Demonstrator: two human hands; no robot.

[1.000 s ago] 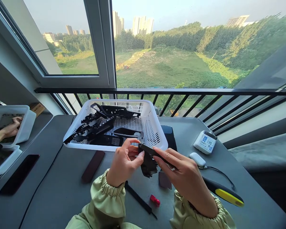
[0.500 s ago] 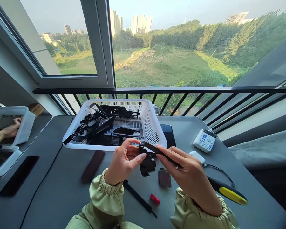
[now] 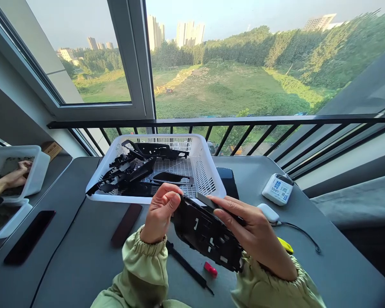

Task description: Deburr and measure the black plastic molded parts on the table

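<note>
My left hand (image 3: 160, 216) and my right hand (image 3: 256, 233) both grip a flat black plastic part (image 3: 208, 235) with small cut-outs, held tilted above the grey table (image 3: 83, 256). The left fingers pinch its upper left end, and the right fingers lie along its top edge. Just behind my hands stands a white perforated basket (image 3: 205, 169) holding several more black plastic parts (image 3: 137, 169).
On the table lie a dark flat strip (image 3: 126, 219), a thin black tool (image 3: 188, 267), a small red piece (image 3: 210, 269), a yellow-handled tool (image 3: 285, 245), a white device (image 3: 278, 189) and a white cabled object (image 3: 267, 212). At the far left another person's hand (image 3: 14, 175) reaches into a white bin.
The black part has turned in my hands so that its broad face shows. It hides the small dark piece on the table and most of the yellow-handled tool.
</note>
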